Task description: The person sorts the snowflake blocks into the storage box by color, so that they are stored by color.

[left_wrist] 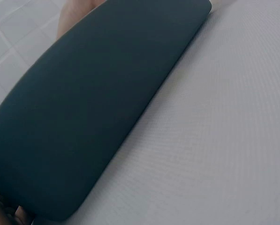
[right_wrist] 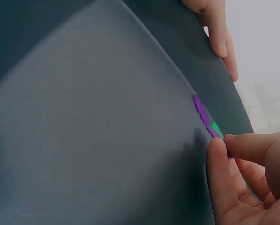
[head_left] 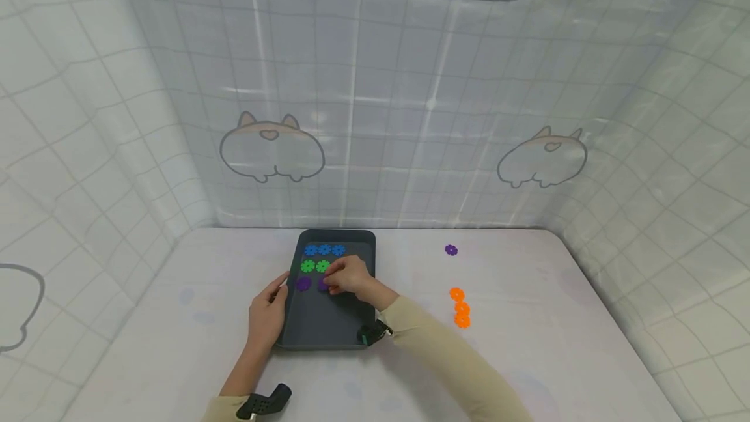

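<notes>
A dark grey tray [head_left: 328, 324] lies on the table, its left rim gripped by my left hand [head_left: 267, 312]. Inside it, over its far half, my right hand [head_left: 348, 275] pinches a purple flower-shaped disc [head_left: 322, 284] between thumb and fingers, mostly covered by the fingertips. To its left lies another purple disc [head_left: 303, 284]. Green discs [head_left: 307, 266] form the row behind, partly hidden by my right hand. Three blue discs [head_left: 325, 250] line the far end. In the right wrist view, the pinching fingertips are close to the tray floor [right_wrist: 102, 112].
Right of the tray, three orange discs [head_left: 461, 309] lie touching in a short column on the white-covered table [head_left: 527, 318]. Farther back is a lone purple disc [head_left: 451, 250]. A white grid-patterned curtain [head_left: 387, 168] encloses the table at the back and sides.
</notes>
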`<action>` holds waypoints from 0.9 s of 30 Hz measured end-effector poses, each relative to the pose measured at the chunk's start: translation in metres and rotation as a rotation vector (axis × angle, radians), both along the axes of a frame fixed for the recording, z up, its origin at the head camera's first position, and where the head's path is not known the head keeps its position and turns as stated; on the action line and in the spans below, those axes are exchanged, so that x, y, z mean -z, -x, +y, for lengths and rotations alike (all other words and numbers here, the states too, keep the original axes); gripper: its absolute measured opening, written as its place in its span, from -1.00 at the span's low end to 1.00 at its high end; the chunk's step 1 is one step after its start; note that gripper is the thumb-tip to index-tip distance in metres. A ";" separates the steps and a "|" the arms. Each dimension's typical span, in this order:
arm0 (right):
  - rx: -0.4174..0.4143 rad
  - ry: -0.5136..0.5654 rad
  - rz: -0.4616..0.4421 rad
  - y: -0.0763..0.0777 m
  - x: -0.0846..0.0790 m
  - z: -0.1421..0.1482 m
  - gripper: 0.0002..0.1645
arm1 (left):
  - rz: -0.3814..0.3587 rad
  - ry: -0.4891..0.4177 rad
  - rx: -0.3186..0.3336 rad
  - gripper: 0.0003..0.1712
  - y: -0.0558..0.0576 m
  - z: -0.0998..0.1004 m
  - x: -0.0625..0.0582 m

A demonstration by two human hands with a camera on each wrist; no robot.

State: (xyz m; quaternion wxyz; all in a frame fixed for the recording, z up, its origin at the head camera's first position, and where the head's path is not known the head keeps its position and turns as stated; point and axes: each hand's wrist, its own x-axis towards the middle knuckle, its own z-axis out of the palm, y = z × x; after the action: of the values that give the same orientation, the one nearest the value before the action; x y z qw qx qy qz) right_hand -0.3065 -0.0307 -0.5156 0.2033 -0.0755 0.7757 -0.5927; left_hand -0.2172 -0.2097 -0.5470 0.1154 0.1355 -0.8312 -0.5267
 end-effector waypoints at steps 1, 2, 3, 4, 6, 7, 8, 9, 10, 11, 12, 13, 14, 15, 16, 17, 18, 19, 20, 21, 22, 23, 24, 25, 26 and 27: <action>-0.003 0.001 0.002 -0.001 0.001 -0.001 -0.82 | -0.001 -0.002 0.000 -0.55 0.000 0.000 0.000; -0.006 0.001 0.002 -0.001 0.001 -0.001 -0.82 | -0.001 -0.006 0.001 -0.55 0.000 0.000 0.000; -0.007 0.002 0.005 -0.001 0.002 -0.002 -0.82 | -0.001 -0.006 0.002 -0.55 -0.001 0.000 0.000; -0.010 0.003 0.004 -0.002 0.002 -0.002 -0.82 | -0.002 -0.005 0.002 -0.54 -0.001 0.000 0.000; -0.015 0.005 0.009 -0.002 0.002 -0.004 -0.83 | 0.000 -0.005 0.005 -0.55 -0.001 -0.001 0.000; -0.016 0.007 0.009 -0.002 0.003 -0.005 -0.84 | 0.001 -0.003 0.007 -0.55 -0.001 -0.001 0.000; -0.016 0.007 0.010 -0.002 0.003 -0.006 -0.84 | 0.003 -0.003 0.007 -0.55 -0.001 -0.001 0.000; -0.016 0.006 0.011 -0.001 0.004 -0.007 -0.84 | 0.004 0.000 0.007 -0.55 -0.001 -0.001 0.000; -0.018 0.004 0.011 -0.001 0.004 -0.007 -0.84 | 0.006 0.001 0.008 -0.55 -0.001 -0.001 0.000; -0.017 0.000 0.013 -0.001 0.004 -0.008 -0.85 | 0.006 0.002 0.008 -0.55 -0.001 -0.001 0.000; -0.015 -0.002 0.011 -0.001 0.005 -0.009 -0.85 | 0.006 0.002 0.009 -0.55 -0.001 -0.001 0.000; -0.014 -0.006 0.011 -0.001 0.005 -0.010 -0.85 | 0.006 0.000 0.009 -0.56 0.000 -0.001 0.000; -0.010 -0.009 0.010 0.000 0.005 -0.010 -0.85 | 0.007 -0.002 0.008 -0.56 0.000 0.000 0.000; -0.008 -0.011 0.010 0.000 0.006 -0.011 -0.85 | 0.005 0.001 0.008 -0.56 0.000 0.000 0.000; -0.005 -0.012 0.011 0.000 0.006 -0.011 -0.86 | 0.004 0.002 0.008 -0.56 0.000 0.000 0.000; -0.004 -0.014 0.012 0.001 0.006 -0.012 -0.86 | 0.002 0.004 0.009 -0.56 0.001 0.000 0.000; -0.003 -0.016 0.015 0.001 0.006 -0.012 -0.86 | 0.001 0.006 0.009 -0.56 0.001 0.000 -0.001; -0.003 -0.017 0.018 0.001 0.006 -0.012 -0.86 | 0.001 0.008 0.008 -0.56 0.001 0.000 -0.001; -0.002 -0.019 0.022 0.000 0.005 -0.012 -0.86 | -0.001 0.010 0.008 -0.55 0.001 0.000 -0.001; -0.003 -0.022 0.027 0.000 0.005 -0.013 -0.86 | -0.003 0.012 0.008 -0.55 0.001 0.000 -0.001; -0.003 -0.025 0.033 0.000 0.005 -0.013 -0.86 | -0.004 0.012 0.009 -0.55 0.001 0.000 -0.001; -0.003 -0.029 0.039 0.000 0.005 -0.013 -0.86 | -0.003 0.011 0.010 -0.54 0.001 -0.001 -0.001; -0.001 -0.035 0.048 0.000 0.006 -0.013 -0.86 | -0.002 0.008 0.010 -0.54 0.001 -0.001 -0.001; 0.003 -0.037 0.051 0.000 0.006 -0.014 -0.86 | -0.001 0.006 0.010 -0.55 0.001 -0.001 -0.001; 0.007 -0.042 0.055 0.001 0.007 -0.014 -0.87 | -0.001 0.004 0.011 -0.55 0.001 -0.001 -0.001; 0.009 -0.046 0.060 0.002 0.008 -0.015 -0.87 | 0.001 0.002 0.011 -0.55 0.001 -0.001 0.000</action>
State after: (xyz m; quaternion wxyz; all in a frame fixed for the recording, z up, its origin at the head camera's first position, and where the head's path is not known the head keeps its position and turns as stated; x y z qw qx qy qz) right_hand -0.3080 -0.0453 -0.5238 0.1792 -0.0851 0.7952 -0.5730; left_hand -0.2179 -0.2103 -0.5466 0.1130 0.1303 -0.8324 -0.5266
